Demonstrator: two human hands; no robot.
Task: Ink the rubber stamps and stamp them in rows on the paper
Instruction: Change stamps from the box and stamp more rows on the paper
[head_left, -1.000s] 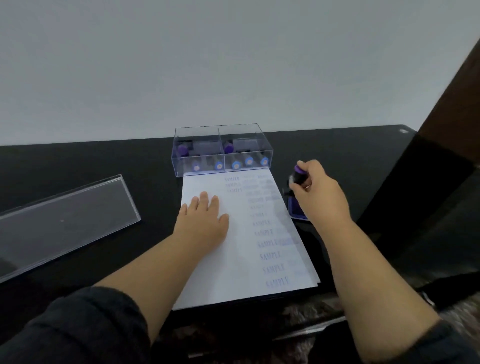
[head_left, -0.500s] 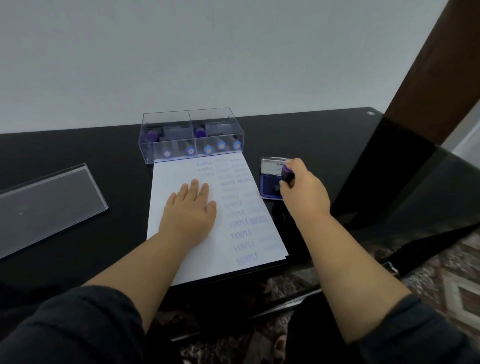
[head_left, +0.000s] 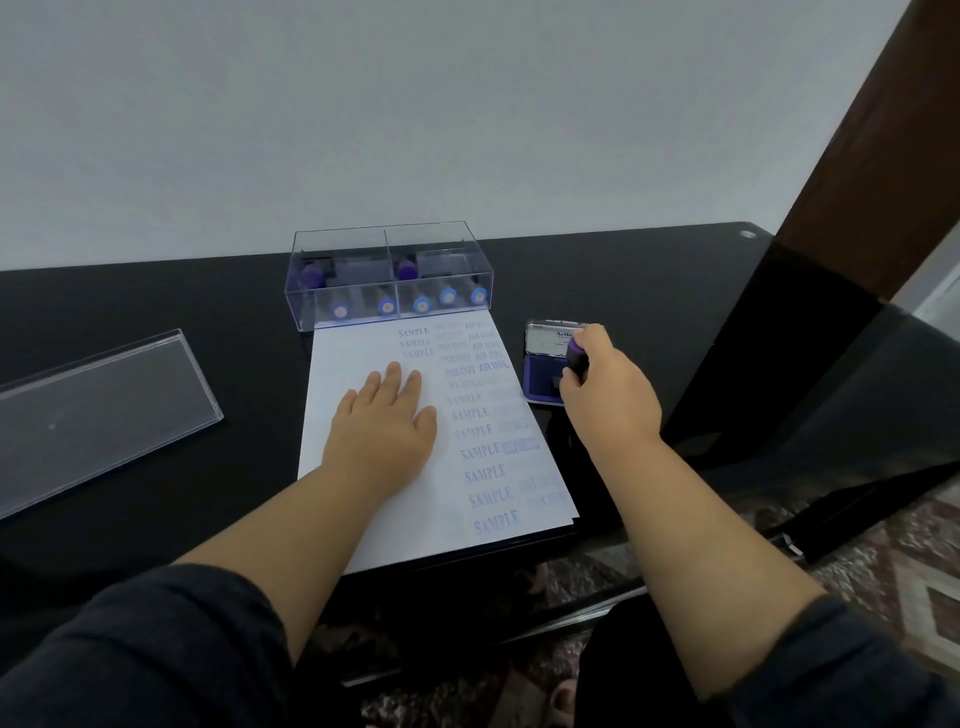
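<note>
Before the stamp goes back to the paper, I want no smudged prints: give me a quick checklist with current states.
1. Stamp gripped by right hand: ok.
2. Stamp on the open ink pad: ok.
3. Stamp face evenly inked: cannot tell, hidden.
4. Left hand flat, holding paper still: ok.
5. Blank space left on the paper: ok, left part unprinted.
6. Earlier prints dry: cannot tell.

Black table (head_left: 649, 280) bears paper (head_left: 353, 358); clear stamp box (head_left: 389, 283); ink pad (head_left: 543, 376); clear lid (head_left: 104, 410).
</note>
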